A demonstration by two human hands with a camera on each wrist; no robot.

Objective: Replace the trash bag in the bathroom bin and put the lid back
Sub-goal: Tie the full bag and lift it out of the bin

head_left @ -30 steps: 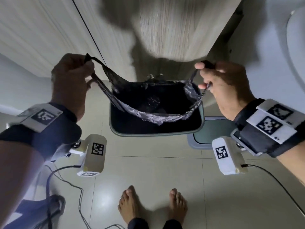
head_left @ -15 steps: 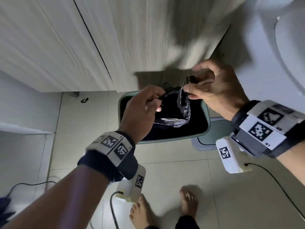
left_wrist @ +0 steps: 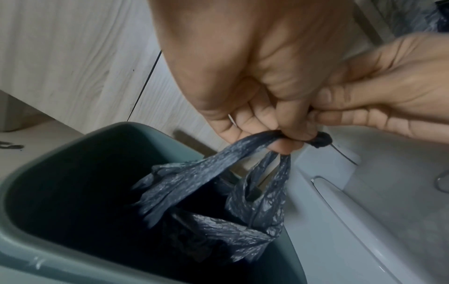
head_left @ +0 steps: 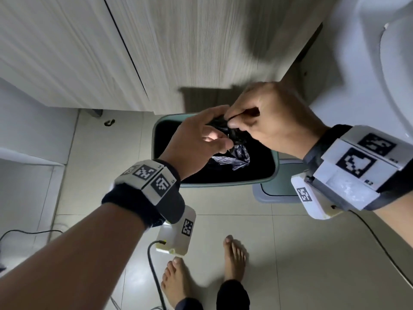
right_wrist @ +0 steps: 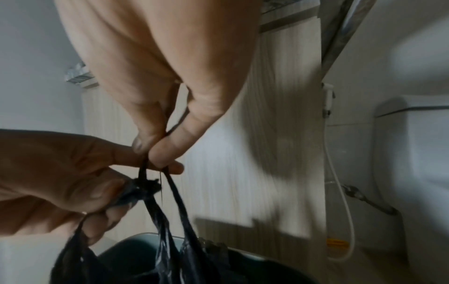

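Observation:
A black trash bag (head_left: 237,156) (left_wrist: 213,192) (right_wrist: 170,249) hangs gathered above the open grey-green bin (head_left: 276,166) (left_wrist: 60,169), its lower part still inside. My left hand (head_left: 201,135) (left_wrist: 279,132) grips the bunched handles of the bag in curled fingers. My right hand (head_left: 263,115) (right_wrist: 155,149) pinches a thin handle strip between thumb and forefinger, directly against the left hand. The bin's lid (head_left: 274,189) lies flat on the floor to the right of the bin, partly hidden by my right wrist.
A wood-grain cabinet (head_left: 178,52) stands right behind the bin. A white toilet (head_left: 368,52) (right_wrist: 401,153) is close on the right, with a spray hose (right_wrist: 340,192) beside it. My bare feet (head_left: 234,253) and cables (head_left: 154,276) are on the tiled floor in front.
The hands, first far apart stretching the bag mouth wide over the bin, have come together above it. The bag's handles are now bunched between them.

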